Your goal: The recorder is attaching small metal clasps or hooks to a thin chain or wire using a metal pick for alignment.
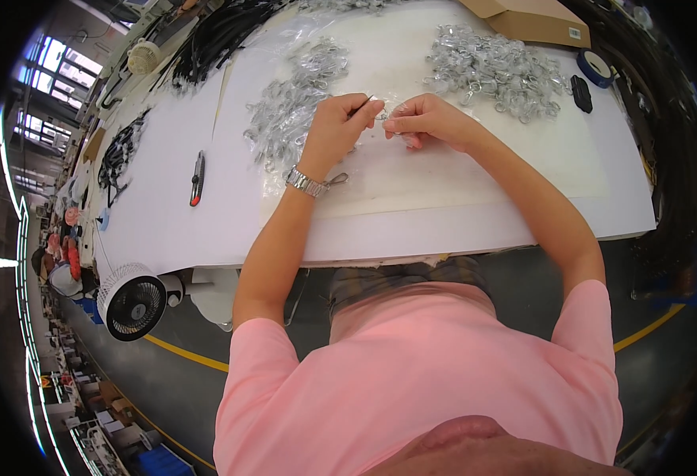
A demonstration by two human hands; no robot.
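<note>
Both of my hands meet above the white table (pixel 229 226), fingertips a short way apart. My left hand (pixel 336 127) is closed in a pinch on a thin dark strip or tool (pixel 362 105); its exact kind is hidden by the fingers. Opposite it, my right hand (pixel 436 124) pinches a small shiny metal piece (pixel 382 115), perhaps a ring or hook. By my left wrist lies a single metal clasp (pixel 337 180). Heaps of small metal clasps, in clear plastic, spread out on both sides: a left heap (pixel 289 107) and a right heap (pixel 491 67).
A box cutter (pixel 198 178) lies left, with black straps (pixel 122 151) beyond it. At the back right are a cardboard box (pixel 535 22), a blue tape roll (pixel 594 69) and a small black object (pixel 580 94). A fan (pixel 136 305) stands by the table's near left edge.
</note>
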